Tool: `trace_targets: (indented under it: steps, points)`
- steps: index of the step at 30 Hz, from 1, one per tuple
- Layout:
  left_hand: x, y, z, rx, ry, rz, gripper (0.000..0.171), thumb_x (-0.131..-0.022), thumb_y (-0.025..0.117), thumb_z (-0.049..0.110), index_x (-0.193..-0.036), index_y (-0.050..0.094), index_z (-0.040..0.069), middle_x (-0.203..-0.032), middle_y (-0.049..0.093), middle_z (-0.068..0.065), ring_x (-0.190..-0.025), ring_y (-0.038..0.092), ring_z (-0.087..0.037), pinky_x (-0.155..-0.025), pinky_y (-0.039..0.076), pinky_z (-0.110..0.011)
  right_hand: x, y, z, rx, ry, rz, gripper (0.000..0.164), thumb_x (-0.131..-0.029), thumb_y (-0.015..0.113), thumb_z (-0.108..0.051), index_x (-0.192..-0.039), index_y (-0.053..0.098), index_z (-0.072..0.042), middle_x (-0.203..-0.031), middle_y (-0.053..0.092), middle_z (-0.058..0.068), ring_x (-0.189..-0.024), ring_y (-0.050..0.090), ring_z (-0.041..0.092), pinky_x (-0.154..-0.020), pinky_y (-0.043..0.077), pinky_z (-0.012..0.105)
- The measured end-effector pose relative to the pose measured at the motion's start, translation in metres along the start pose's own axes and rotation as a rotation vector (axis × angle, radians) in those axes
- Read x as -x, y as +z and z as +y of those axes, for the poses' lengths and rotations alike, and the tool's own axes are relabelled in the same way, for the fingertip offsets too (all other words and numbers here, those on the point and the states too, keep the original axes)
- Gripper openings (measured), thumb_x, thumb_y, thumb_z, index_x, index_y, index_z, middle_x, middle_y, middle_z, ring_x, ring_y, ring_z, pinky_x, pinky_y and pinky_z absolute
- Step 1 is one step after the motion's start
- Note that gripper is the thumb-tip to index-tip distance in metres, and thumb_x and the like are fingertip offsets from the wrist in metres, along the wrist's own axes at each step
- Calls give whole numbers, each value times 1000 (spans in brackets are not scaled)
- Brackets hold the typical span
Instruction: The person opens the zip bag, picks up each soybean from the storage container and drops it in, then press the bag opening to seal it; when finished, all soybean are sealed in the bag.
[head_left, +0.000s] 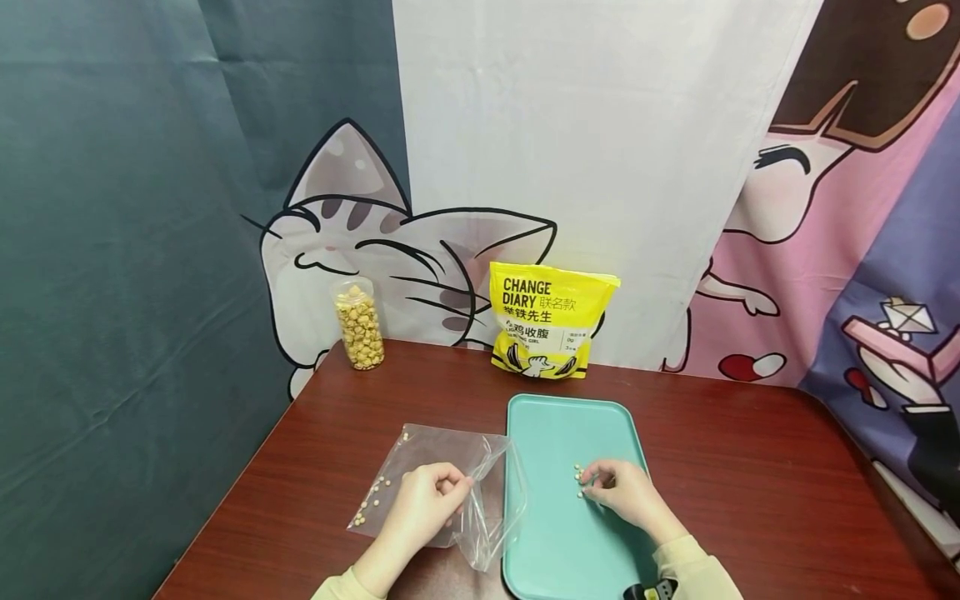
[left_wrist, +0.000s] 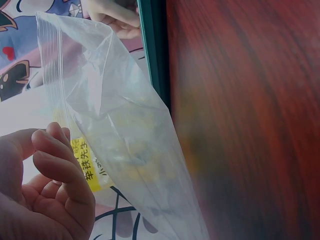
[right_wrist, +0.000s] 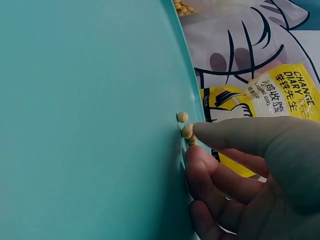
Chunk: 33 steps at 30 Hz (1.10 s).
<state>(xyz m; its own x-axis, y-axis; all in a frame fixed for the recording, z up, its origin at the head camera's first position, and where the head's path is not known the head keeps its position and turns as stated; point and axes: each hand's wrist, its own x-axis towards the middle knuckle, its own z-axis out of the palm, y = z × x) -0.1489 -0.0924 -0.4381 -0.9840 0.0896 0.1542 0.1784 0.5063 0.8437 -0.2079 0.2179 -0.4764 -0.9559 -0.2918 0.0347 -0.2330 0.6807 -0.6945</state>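
My left hand (head_left: 427,500) pinches the edge of a clear zip bag (head_left: 480,450) that lies on the table and overlaps the tray's left side. Several small pale round tablets (head_left: 375,492) are at the bag's far left end. In the left wrist view the bag (left_wrist: 125,115) stands up, its ridged zip strip beside my curled fingers (left_wrist: 65,175). Over the turquoise tray (head_left: 558,433), my right hand (head_left: 626,492) reaches down to a few tablets (head_left: 578,471). The right wrist view puts thumb and forefinger against a tablet (right_wrist: 187,131); whether they grip it is unclear. Another tablet (right_wrist: 182,117) lies just beyond.
A yellow pouch (head_left: 555,321) stands behind the tray, near the back edge of the brown wooden table (head_left: 735,467). At the back left is a clear jar (head_left: 360,329) full of golden pieces. A printed cloth (head_left: 600,125) hangs behind the table. Something black (head_left: 651,591) is at my right cuff.
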Motion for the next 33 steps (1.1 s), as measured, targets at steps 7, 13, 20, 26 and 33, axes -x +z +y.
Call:
trace_targets:
  steps: [7,13,20,26,33]
  points:
    - [0,0,-2,3,-7,-8,20,-87,66,22,-69,63,14,-49,55,8,-38,48,0,-38,35,-20,0,-1,-1,-4,-10,-57,10,-80,69,-2,-85,67,-10,-66,55,-4,-58,46,4,-52,39,24]
    - [1,0,-3,4,-5,-10,20,-87,66,22,-70,63,14,-50,55,8,-38,48,-1,-38,35,-20,0,0,-1,20,0,-70,7,-79,70,-3,-83,67,-9,-66,53,-5,-58,43,4,-52,38,24]
    - [1,1,-3,1,-2,-2,19,-87,66,21,-69,62,15,-49,54,8,-38,47,0,-38,34,-20,0,2,-2,42,23,-46,10,-78,71,-3,-77,65,-12,-64,51,-5,-57,42,5,-52,37,23]
    - [0,1,-2,-1,6,10,19,-86,66,20,-68,62,15,-48,54,8,-38,46,0,-38,34,-20,1,2,-4,57,29,-30,12,-78,72,-4,-77,64,-12,-64,50,-4,-58,41,7,-52,36,24]
    - [-1,1,-1,-2,0,6,19,-86,66,19,-68,62,15,-49,55,8,-38,47,-1,-38,33,-20,0,3,-6,81,25,-16,11,-82,70,-5,-78,64,-14,-64,50,-5,-56,41,6,-52,37,24]
